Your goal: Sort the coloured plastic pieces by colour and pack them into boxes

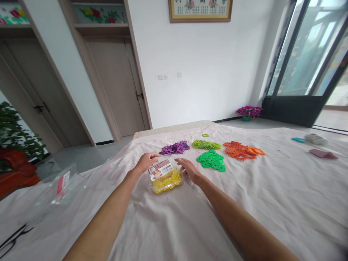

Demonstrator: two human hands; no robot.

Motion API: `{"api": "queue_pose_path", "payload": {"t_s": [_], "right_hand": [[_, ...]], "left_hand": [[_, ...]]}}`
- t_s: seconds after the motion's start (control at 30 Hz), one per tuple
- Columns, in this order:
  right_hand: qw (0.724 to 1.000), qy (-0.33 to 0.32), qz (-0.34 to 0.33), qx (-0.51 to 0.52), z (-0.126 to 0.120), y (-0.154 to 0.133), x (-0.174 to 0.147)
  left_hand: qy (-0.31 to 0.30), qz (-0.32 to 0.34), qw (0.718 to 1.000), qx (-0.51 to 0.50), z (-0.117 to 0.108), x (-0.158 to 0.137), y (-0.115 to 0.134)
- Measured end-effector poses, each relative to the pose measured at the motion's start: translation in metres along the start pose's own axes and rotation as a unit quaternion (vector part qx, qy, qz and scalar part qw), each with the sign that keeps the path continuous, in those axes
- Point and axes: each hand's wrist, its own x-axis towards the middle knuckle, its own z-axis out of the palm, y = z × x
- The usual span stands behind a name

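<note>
A clear plastic box (166, 181) full of yellow pieces lies on the cloth in front of me, its lid down and bearing a white and red label (161, 169). My left hand (146, 162) has its curled fingers on the far left corner of the box. On the opposite side, my right hand (190, 170) grips the right edge, fingertips at the far corner and thumb lower down. Just beyond the box is a pile of purple flat pieces (175, 147). Green pieces (211, 160) are heaped to the right of my right hand.
Lime-green pieces (206, 144) stand in a row, with a single one (205, 135) behind. Orange pieces (241, 150) lie farther right. Clear plastic bags (58, 188) and dark-framed glasses (15, 237) are at left. A pink item (323, 153) sits near the right edge.
</note>
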Motion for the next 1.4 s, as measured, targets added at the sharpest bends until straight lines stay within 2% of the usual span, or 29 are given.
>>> {"api": "queue_pose_path", "payload": {"t_s": [0.2,0.37,0.5,0.63,0.8,0.93,1.07,1.17,1.27,1.4], "right_hand": [[1.000,-0.006,-0.012,0.010,0.001,-0.007,-0.001],[1.000,0.015,-0.006,-0.007,0.001,-0.013,-0.012],[0.997,0.078,0.024,-0.014,0.003,-0.014,-0.020],[0.993,0.116,0.028,-0.018,0.007,-0.014,-0.026],[0.987,0.139,0.010,-0.073,0.013,-0.004,-0.029],[0.978,0.168,-0.013,-0.127,0.019,0.003,-0.028],[0.975,0.189,-0.012,-0.115,0.025,0.005,-0.027],[0.983,0.171,0.023,-0.057,0.024,0.001,-0.029],[0.989,0.108,0.095,0.011,0.017,-0.004,-0.033],[0.990,0.047,0.128,0.047,0.003,-0.005,-0.034]], "left_hand": [[-0.008,-0.015,0.998,-0.054,-0.010,-0.008,0.003],[-0.014,-0.006,0.998,-0.056,0.013,-0.001,0.001],[0.031,-0.017,0.998,-0.054,0.022,-0.002,-0.009],[0.076,-0.068,0.994,-0.047,0.009,-0.024,-0.023],[0.077,-0.134,0.987,-0.051,-0.002,-0.067,-0.038],[0.086,-0.111,0.988,-0.062,0.010,-0.084,-0.041],[0.100,-0.095,0.984,-0.115,0.022,-0.086,-0.038],[0.094,-0.131,0.970,-0.184,0.026,-0.085,-0.036],[0.088,-0.180,0.942,-0.270,0.026,-0.085,-0.036],[0.091,-0.218,0.922,-0.305,0.025,-0.085,-0.038]]}}
